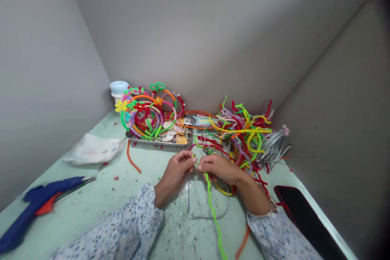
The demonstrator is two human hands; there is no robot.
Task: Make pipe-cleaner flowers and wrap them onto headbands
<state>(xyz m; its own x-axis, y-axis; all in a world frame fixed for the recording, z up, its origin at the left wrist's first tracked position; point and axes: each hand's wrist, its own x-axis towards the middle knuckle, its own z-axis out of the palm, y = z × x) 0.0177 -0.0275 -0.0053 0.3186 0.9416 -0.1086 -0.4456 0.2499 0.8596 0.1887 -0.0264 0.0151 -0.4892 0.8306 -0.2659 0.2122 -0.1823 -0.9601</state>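
Note:
My left hand [176, 172] pinches one end of a lime-green pipe cleaner between thumb and fingertips. Close beside it, my right hand [221, 168] is closed on the same pipe cleaner [212, 207], whose long, slightly wavy tail hangs toward the table's near edge. A thin grey curved band [210, 217] shows below both hands; whether either one grips it, I cannot tell. Just beyond my right hand lies a big tangle of pipe cleaners [243, 130] in red, yellow, green, purple and grey.
A metal tray [163, 143] holds shells and decorated headbands [146, 113]. Left of it are a plastic bag [93, 149], a blue glue gun [39, 201] and a blue-lidded container [119, 88]. A dark phone [307, 219] lies at the right. Grey partitions [195, 40] surround the table.

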